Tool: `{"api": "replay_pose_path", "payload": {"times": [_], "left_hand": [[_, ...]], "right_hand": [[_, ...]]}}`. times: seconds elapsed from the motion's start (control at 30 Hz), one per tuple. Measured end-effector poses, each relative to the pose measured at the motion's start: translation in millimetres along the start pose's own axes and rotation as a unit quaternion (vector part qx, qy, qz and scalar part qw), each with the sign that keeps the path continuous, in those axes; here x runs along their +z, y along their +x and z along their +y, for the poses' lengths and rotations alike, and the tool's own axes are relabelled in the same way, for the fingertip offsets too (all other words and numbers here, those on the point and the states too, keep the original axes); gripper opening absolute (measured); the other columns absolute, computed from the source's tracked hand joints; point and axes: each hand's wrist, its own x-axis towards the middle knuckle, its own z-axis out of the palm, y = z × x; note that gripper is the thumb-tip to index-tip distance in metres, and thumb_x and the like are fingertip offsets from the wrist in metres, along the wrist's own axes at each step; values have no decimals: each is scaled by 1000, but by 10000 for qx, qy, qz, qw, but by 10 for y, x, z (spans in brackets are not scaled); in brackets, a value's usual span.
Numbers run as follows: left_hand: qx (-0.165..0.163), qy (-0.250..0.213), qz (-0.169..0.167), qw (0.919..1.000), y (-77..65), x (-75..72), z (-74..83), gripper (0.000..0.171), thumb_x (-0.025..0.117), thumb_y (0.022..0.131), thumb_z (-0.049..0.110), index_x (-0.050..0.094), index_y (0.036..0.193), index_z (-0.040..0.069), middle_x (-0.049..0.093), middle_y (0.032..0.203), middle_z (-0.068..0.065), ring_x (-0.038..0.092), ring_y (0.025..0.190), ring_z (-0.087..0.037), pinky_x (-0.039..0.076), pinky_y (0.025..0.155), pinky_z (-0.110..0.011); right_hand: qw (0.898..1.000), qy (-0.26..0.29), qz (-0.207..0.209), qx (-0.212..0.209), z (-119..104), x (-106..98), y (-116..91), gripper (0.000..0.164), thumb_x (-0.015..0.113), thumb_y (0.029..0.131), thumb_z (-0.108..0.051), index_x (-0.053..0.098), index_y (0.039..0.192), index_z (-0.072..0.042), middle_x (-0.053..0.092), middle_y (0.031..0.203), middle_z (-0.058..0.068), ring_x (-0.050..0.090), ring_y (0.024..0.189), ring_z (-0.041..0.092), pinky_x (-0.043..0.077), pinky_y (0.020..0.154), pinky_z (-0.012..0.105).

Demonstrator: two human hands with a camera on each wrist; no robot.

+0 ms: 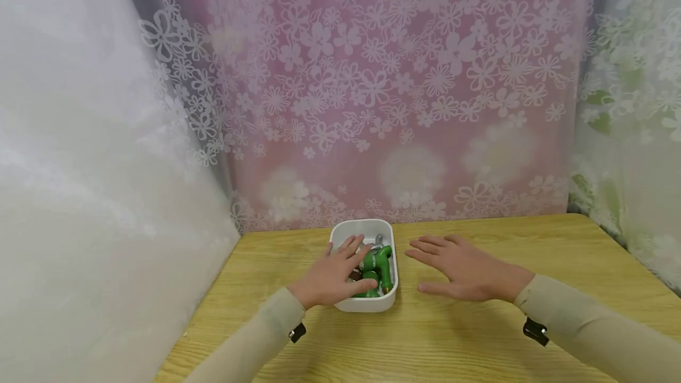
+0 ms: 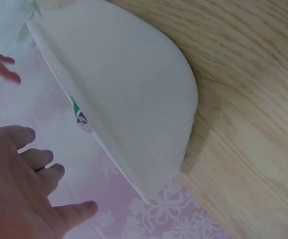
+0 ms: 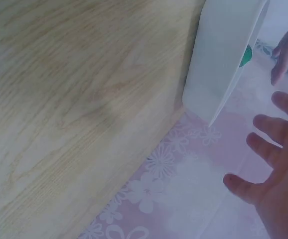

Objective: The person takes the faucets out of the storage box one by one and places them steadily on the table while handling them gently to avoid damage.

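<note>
A white plastic bin (image 1: 367, 305) stands on the wooden table and holds a green pipe-shaped piece (image 1: 380, 262) with a brass-coloured tip, other green parts, something dark brown and a grey metal piece (image 1: 379, 240). Above the bin's left side, my left hand (image 1: 332, 276) is spread with straight fingers and hides part of the contents. My right hand (image 1: 468, 270) hovers over the table to the right of the bin, fingers extended, holding nothing. In the left wrist view the bin's outer wall (image 2: 124, 84) shows, apart from the left fingers. The right wrist view shows the right hand (image 3: 278, 154) away from the bin.
The wooden table (image 1: 447, 347) extends around the bin. A pink flowered curtain (image 1: 372, 87) hangs along its back edge, a white sheet (image 1: 96, 182) hangs at the left, and a pale leaf-patterned curtain (image 1: 633, 135) at the right.
</note>
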Motion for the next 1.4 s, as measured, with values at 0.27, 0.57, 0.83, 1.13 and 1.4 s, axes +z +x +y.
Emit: {"api": "replay_pose_path", "payload": {"times": [0.27, 0.57, 0.83, 1.13, 1.4], "left_hand": [[-364, -348, 651, 9966, -2, -72, -156, 70, 32, 102, 65, 53, 147, 15, 54, 149, -7, 53, 135, -26, 45, 110, -46], [-1026, -419, 1019, 9886, 66, -37, -390, 45, 52, 103, 39, 60, 137, 11, 61, 138, -9, 57, 129, -27, 50, 104, -47], [-1515, 138, 674, 9861, 130, 184, -590, 51, 54, 100, 31, 52, 144, 6, 50, 150, -14, 49, 137, -31, 44, 111, -49], [-1630, 16, 761, 9837, 121, 340, -626, 54, 57, 98, 25, 48, 148, 5, 38, 159, -17, 41, 144, -34, 40, 114, -51], [-1706, 254, 534, 9836, 168, 372, -533, 57, 56, 99, 30, 45, 149, 4, 33, 162, -14, 37, 147, -31, 41, 114, -50]], "right_hand": [[9999, -2, 140, -9, -21, -64, 107, 57, 45, 101, -61, 58, 142, -24, 63, 137, 2, 57, 129, 27, 42, 107, 58], [9998, -172, 50, -133, -43, -53, 246, 54, 47, 101, -59, 64, 136, -21, 65, 134, 4, 60, 126, 27, 46, 104, 57], [9999, -21, -133, -1, -68, 15, 365, 61, 37, 102, -64, 63, 137, -21, 64, 136, 6, 59, 128, 29, 46, 105, 55], [9987, -190, -33, -465, -131, 61, 623, 50, 54, 101, -49, 63, 135, -13, 67, 130, 7, 63, 119, 27, 53, 98, 49], [9988, -37, -401, -295, -190, 107, 883, 49, 66, 97, -37, 60, 138, -11, 63, 134, 11, 62, 120, 29, 55, 94, 49]]}}
